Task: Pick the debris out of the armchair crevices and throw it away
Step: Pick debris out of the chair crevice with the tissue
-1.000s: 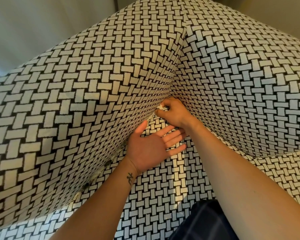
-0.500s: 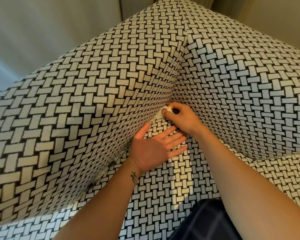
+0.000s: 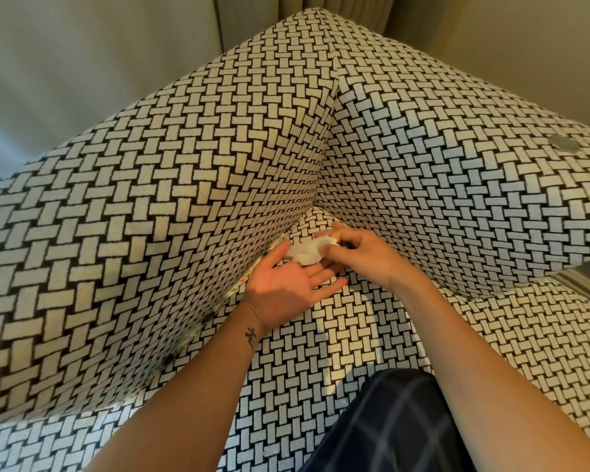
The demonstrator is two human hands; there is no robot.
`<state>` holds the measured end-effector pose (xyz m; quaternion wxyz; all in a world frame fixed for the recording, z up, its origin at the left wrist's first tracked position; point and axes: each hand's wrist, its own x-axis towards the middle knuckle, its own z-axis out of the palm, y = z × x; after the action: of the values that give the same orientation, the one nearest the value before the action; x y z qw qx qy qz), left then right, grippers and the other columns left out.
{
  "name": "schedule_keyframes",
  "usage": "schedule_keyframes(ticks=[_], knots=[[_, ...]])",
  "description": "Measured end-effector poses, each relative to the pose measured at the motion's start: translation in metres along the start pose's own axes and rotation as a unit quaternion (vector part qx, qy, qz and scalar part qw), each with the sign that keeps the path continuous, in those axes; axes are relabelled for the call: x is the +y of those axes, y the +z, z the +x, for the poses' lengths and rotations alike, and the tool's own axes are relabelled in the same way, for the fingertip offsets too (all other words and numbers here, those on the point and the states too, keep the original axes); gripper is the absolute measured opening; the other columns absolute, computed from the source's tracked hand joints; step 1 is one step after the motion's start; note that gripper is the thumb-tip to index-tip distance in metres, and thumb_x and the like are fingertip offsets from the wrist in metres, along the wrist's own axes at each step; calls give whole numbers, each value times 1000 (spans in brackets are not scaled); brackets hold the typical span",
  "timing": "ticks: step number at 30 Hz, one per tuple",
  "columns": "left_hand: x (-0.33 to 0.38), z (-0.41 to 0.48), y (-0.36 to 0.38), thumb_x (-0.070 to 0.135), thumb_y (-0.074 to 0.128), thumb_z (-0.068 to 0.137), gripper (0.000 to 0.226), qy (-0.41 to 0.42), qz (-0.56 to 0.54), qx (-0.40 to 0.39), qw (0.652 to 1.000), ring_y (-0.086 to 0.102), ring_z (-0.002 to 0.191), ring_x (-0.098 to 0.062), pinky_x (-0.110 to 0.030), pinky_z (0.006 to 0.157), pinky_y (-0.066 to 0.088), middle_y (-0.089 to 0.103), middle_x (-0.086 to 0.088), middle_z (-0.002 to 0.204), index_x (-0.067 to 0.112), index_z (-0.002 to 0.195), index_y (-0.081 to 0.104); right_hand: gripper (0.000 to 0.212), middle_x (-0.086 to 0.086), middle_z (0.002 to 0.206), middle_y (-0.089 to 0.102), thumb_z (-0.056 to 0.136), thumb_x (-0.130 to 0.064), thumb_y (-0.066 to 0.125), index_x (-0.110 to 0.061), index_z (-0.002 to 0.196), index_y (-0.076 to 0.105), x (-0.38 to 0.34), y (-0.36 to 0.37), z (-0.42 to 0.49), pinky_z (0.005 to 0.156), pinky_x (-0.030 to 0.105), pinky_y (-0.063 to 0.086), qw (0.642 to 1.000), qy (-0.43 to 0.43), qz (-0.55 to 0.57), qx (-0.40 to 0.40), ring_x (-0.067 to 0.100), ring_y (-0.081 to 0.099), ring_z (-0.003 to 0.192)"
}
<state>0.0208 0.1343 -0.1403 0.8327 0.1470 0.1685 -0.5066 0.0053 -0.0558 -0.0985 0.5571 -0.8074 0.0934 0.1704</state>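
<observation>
One chair: black-and-white basket-weave fabric armchair (image 3: 184, 199)
Debris: crumpled white paper scrap (image 3: 304, 253), seat's back corner, at crevice
Right hand (image 3: 361, 258): fingers curled, pinching scrap
Left hand (image 3: 283, 291): palm up, fingers straight, under scrap

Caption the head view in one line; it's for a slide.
The right hand pinches a crumpled white scrap at the corner crevice of the black-and-white basket-weave armchair, above the open left hand.

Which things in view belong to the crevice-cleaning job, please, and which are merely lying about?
Job: white scrap, pinched by right hand; open left hand beside it; bits in side crevice; armchair.
Lying about: grey disc, far right; dark checked cloth; curtain.
</observation>
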Motion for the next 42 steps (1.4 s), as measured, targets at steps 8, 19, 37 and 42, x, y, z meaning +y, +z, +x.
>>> schedule_keyframes(ticks=[8, 19, 37, 42], knots=[[-2, -3, 1, 19, 39, 105, 50, -1, 26, 26, 999, 45, 143, -35, -49, 121, 29, 48, -25, 152, -1, 151, 41, 18, 2, 96, 70, 95, -39, 67, -23, 96, 73, -1, 10, -32, 80, 37, 55, 993, -57, -65, 75, 20, 65, 89], [-32, -16, 37, 4, 40, 102, 43, 48, 164, 104, 980, 65, 123, -36, -45, 102, 52, 64, -28, 133, -4, 144, 45, 12, -12, 97, 72, 98, -24, 66, -24, 107, 73, -13, 9, -87, 78, 18, 51, 986, -46, -4, 161, 1, 67, 88], [-85, -48, 109, 11, 43, 102, 43, 44, 18, 76, 996, 51, 136, -31, -40, 117, 42, 53, -31, 141, -15, 136, 46, 23, -7, 120, 54, 96, -43, 62, -30, 111, 73, -36, 27, -134, 101, 33, 47, 973, -24, 26, 230, 17, 51, 119], [-93, -31, 131, 16, 37, 105, 45, 71, 75, 105, 989, 55, 123, -32, -44, 109, 48, 58, -24, 124, -15, 136, 45, 11, -8, 120, 64, 96, -35, 65, -30, 102, 74, -49, 16, -151, 83, 16, 46, 967, -36, 106, 230, 8, 61, 112]])
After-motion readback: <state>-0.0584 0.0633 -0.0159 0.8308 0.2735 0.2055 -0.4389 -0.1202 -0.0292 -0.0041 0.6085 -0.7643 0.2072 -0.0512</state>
